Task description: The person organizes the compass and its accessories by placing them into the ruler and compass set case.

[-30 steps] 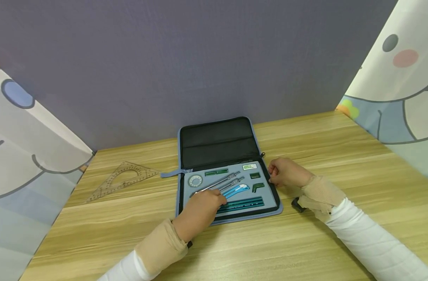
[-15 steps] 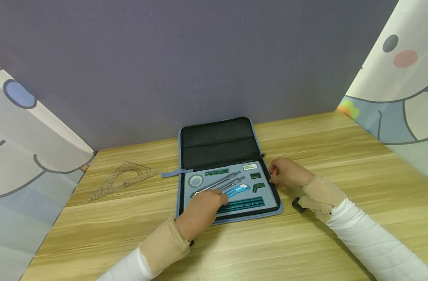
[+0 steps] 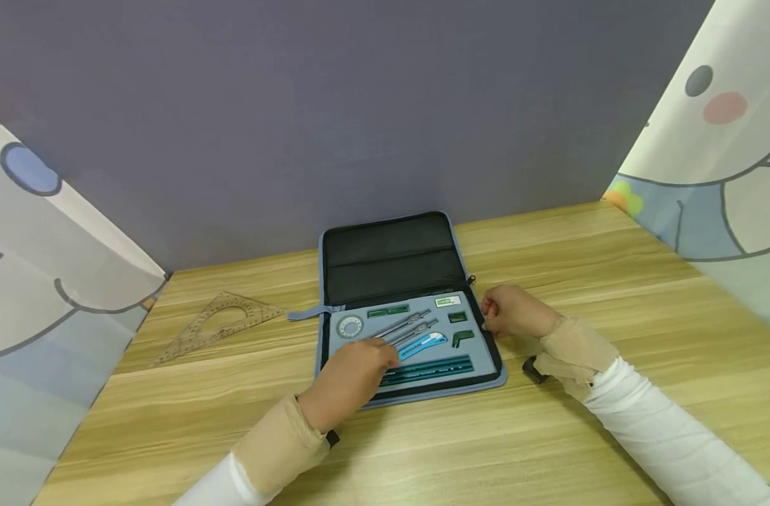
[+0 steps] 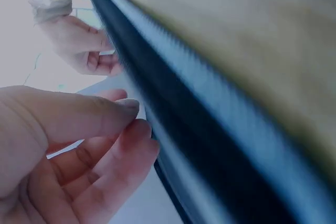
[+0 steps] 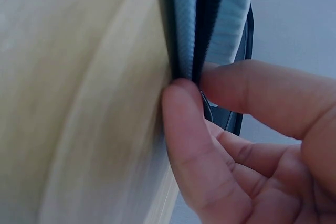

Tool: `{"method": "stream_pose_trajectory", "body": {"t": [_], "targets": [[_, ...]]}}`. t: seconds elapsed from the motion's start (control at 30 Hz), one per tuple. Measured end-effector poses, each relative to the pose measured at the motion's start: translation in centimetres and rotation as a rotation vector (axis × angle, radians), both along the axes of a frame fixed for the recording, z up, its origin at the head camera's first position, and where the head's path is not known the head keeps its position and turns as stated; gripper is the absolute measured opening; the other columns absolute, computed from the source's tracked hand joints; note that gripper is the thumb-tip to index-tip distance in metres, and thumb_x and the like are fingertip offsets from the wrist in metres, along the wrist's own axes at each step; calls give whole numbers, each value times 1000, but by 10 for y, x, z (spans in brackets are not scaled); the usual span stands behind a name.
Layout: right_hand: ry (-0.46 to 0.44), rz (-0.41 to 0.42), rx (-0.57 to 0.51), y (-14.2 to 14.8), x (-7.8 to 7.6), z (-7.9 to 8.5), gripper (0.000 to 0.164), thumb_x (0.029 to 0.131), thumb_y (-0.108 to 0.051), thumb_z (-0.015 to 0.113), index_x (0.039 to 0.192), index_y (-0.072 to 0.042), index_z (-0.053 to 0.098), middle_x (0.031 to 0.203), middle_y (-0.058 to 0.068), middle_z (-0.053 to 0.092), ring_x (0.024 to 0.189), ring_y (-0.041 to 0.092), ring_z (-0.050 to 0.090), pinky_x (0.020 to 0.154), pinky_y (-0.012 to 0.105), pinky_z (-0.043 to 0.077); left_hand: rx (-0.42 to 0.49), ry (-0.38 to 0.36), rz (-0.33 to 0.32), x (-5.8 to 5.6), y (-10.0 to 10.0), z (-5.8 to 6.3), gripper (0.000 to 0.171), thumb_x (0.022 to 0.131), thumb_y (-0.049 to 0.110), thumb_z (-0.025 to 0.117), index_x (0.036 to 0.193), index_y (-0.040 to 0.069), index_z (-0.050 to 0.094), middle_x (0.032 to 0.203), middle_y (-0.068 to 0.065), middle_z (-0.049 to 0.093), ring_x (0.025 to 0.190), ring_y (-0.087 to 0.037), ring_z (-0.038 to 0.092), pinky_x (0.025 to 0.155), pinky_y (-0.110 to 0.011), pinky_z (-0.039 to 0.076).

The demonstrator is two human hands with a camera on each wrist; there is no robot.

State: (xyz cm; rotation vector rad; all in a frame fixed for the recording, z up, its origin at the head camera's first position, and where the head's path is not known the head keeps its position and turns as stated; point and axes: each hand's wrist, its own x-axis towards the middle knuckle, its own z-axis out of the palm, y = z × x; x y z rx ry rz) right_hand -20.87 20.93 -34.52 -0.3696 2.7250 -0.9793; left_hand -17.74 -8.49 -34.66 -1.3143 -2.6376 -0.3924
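A blue zippered drawing-set case (image 3: 324, 281) lies unfolded, its black lid at the back. In its grey foam tray (image 3: 486, 355) sit two metal compasses (image 3: 416, 318), a light-blue utility knife (image 3: 423, 345) and dark green pencils (image 3: 435, 367). My left hand (image 3: 350, 372) is over the tray's front left, covering part of the pencils and compasses. In the left wrist view its thumb and loosely bent fingers (image 4: 118, 150) are close together with nothing visible between them. My right hand (image 5: 262, 145) pinches the case's right edge between thumb and index finger.
The tray also holds a white eraser (image 3: 448, 301), a dark green sharpener (image 3: 457, 317), a hooked green piece (image 3: 462, 337), a green strip (image 3: 388, 310) and a round white disc (image 3: 350, 327). A clear set square (image 3: 258, 309) lies left on the wooden table (image 3: 581, 260).
My left hand has drawn back slightly left and toward me, uncovering the whole utility knife. The right hand keeps its place at the case edge.
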Motion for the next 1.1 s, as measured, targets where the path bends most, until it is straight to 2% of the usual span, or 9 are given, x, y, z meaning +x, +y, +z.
{"method": "stream_pose_trajectory", "body": {"t": [0.1, 0.27, 0.43, 0.57, 0.77, 1.0, 1.1], "targets": [[-5, -5, 2, 1, 0, 0, 15, 77, 1, 63, 86, 3, 51, 66, 4, 52, 55, 14, 55, 54, 28, 47, 31, 10, 18, -3, -10, 6, 18, 76, -4, 67, 88, 9, 65, 81, -2, 62, 70, -13, 59, 59, -21, 47], [-7, -2, -5, 2, 1, 1, 15, 77, 0, 63, 86, 4, 51, 67, 5, 53, 55, 14, 55, 54, 29, 47, 58, 15, 89, -11, -29, 15, 17, 76, -4, 67, 88, 7, 64, 77, 0, 59, 61, -9, 53, 54, -22, 43], [-9, -2, -11, 3, 2, 0, 15, 77, 1, 63, 86, 4, 51, 66, 5, 53, 55, 14, 55, 54, 28, 47, 50, -7, 155, -16, -51, 23, 21, 74, -4, 68, 91, 6, 62, 82, -2, 60, 64, -9, 54, 55, -22, 44], [-15, -8, -30, 3, 2, -1, 14, 76, 3, 62, 85, 4, 51, 66, 5, 52, 56, 14, 54, 54, 29, 47, 53, -11, 183, -23, -70, 31, 23, 73, -5, 69, 92, 6, 61, 87, -4, 61, 69, -12, 57, 60, -25, 47], [-22, 0, -54, 1, 1, -1, 15, 76, 4, 62, 85, 5, 50, 66, 5, 51, 57, 14, 54, 54, 29, 48, 50, -26, 263, -34, -102, 41, 22, 74, -5, 68, 92, 6, 61, 83, -4, 61, 67, -14, 58, 60, -29, 48], [-20, 4, -55, 0, 2, 0, 15, 76, 4, 61, 85, 5, 50, 66, 5, 51, 57, 15, 54, 55, 29, 48, 68, -45, 356, -54, -140, 45, 16, 76, -4, 65, 90, 2, 60, 78, -7, 61, 64, -18, 59, 58, -35, 49], [-19, 6, -57, 0, 2, 0, 15, 76, 4, 61, 86, 5, 50, 66, 5, 51, 57, 14, 54, 54, 29, 48, 84, -56, 420, -63, -160, 46, 14, 76, -4, 64, 89, 0, 60, 77, -10, 62, 64, -21, 60, 58, -38, 49]]}}
